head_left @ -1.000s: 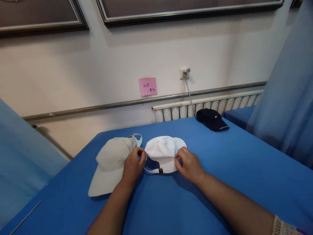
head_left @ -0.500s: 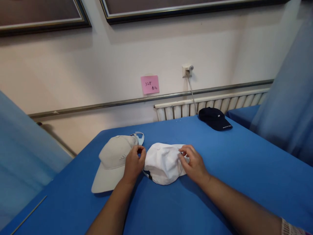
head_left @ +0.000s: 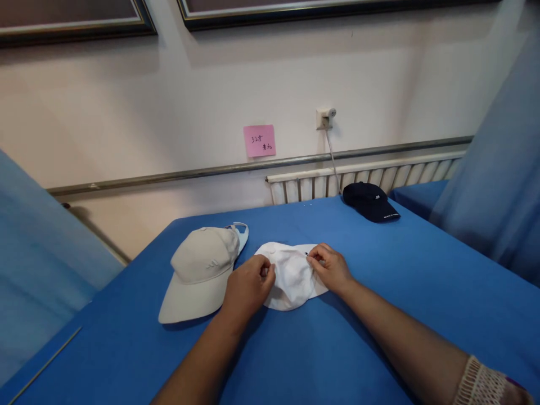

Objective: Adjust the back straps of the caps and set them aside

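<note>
Three caps: one white cap (head_left: 289,278) between two grips, one beige cap (head_left: 202,259) just left of the left grip (head_left: 248,284), one dark cap (head_left: 367,199) well beyond the right grip (head_left: 331,270). The right grip pinches the white cap where crown meets brim; the left, narrow, touches its crown, whether pinching I cannot tell. Bench (head_left: 422,275) spreads open rightward; its far edge runs beyond both.

White cap (head_left: 293,275), beige cap (head_left: 202,256), blue table (head_left: 320,354)
</note>
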Demonstrator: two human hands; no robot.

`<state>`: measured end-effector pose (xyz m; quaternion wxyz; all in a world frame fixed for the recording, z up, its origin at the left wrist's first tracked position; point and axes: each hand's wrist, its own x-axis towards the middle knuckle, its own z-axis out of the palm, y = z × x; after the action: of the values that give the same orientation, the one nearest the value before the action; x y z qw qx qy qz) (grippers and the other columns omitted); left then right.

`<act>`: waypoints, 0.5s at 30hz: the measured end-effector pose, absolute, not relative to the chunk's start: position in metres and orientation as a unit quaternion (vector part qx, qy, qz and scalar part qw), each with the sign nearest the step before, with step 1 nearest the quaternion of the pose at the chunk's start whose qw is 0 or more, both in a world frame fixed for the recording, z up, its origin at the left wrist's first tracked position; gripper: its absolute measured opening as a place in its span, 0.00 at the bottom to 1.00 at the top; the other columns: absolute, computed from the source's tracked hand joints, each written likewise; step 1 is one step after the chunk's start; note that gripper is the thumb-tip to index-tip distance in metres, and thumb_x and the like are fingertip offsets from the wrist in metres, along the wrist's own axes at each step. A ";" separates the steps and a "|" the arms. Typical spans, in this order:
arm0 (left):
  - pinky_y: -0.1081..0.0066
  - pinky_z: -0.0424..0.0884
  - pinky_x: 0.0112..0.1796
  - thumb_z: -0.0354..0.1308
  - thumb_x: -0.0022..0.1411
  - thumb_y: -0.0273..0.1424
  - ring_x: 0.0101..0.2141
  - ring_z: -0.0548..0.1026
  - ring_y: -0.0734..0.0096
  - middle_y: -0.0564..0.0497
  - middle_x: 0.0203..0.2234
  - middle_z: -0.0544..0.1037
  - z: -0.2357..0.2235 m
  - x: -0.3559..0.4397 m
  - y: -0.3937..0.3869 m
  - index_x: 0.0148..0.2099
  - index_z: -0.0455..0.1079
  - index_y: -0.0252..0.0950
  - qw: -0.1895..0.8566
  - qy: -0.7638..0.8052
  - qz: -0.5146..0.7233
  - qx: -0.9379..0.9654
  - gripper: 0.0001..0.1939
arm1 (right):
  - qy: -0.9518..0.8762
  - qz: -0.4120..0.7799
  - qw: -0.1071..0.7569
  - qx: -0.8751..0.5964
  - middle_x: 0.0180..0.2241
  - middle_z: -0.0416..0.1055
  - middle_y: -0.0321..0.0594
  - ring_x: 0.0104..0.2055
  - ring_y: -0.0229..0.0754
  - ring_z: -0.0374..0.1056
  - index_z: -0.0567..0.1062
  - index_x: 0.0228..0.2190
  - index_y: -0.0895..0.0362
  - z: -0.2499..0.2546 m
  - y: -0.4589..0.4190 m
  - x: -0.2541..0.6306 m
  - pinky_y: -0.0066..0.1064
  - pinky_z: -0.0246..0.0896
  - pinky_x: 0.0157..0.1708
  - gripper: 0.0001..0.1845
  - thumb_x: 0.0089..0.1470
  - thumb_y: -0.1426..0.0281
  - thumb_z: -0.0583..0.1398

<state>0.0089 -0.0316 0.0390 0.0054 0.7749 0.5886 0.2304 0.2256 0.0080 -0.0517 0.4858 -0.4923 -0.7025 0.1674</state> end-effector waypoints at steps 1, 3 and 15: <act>0.71 0.60 0.27 0.50 0.61 0.36 0.27 0.73 0.69 0.51 0.26 0.76 0.039 0.009 -0.032 0.32 0.68 0.37 0.010 0.593 0.229 0.772 0.10 | -0.706 0.157 0.481 -0.495 0.30 0.69 0.37 0.32 0.40 0.67 0.72 0.28 0.54 -0.051 0.007 0.225 0.30 0.62 0.35 0.06 0.56 0.69 0.56; 0.71 0.60 0.27 0.51 0.61 0.38 0.27 0.73 0.68 0.51 0.26 0.76 0.040 0.009 -0.032 0.33 0.68 0.37 0.012 0.599 0.234 0.766 0.11 | -0.705 0.141 0.481 -0.501 0.29 0.69 0.37 0.32 0.40 0.66 0.71 0.28 0.54 -0.049 0.006 0.224 0.30 0.61 0.35 0.06 0.55 0.70 0.56; 0.71 0.55 0.25 0.53 0.61 0.35 0.24 0.72 0.68 0.51 0.24 0.76 0.038 0.011 -0.036 0.31 0.68 0.38 -0.011 0.622 0.201 0.757 0.08 | -0.695 0.145 0.511 -0.484 0.27 0.67 0.36 0.29 0.38 0.64 0.70 0.27 0.55 -0.047 -0.003 0.217 0.29 0.60 0.31 0.05 0.54 0.71 0.56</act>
<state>0.0109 -0.0356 0.0380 -0.0109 0.7566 0.6223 0.2005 0.2175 -0.0025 -0.0469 0.5112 -0.4843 -0.6949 0.1453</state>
